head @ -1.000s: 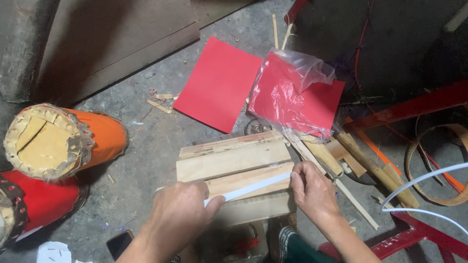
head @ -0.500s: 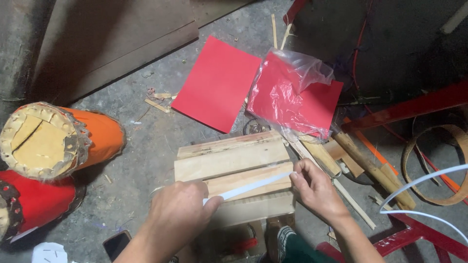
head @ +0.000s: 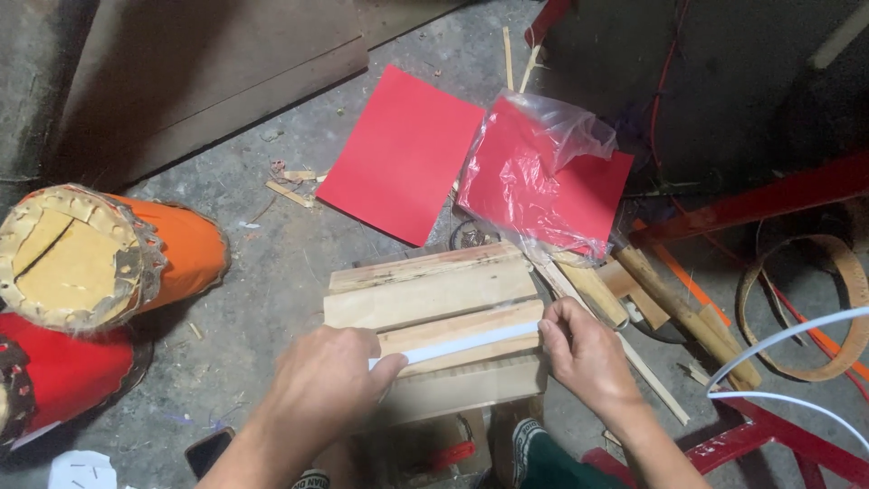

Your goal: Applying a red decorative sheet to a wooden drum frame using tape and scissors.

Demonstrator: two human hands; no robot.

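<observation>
A thin white strip (head: 457,346) lies across a small platform of pale wooden boards (head: 425,294) on the concrete floor. My left hand (head: 326,385) pinches the strip's left end against the boards. My right hand (head: 584,353) pinches its right end at the boards' right edge, fingers curled. The strip is stretched between both hands, slightly tilted up to the right.
A red paper sheet (head: 403,154) and a clear plastic bag of red sheets (head: 543,186) lie behind the boards. An orange drum-shaped lantern (head: 100,263) and a red one (head: 54,380) lie at left. Wooden sticks (head: 688,312), a bamboo hoop (head: 846,281), white strips (head: 787,340) and red frame bars (head: 751,204) crowd the right.
Both hands keep hold of the white strip on the boards; the right hand has shifted slightly. Nothing else has moved.
</observation>
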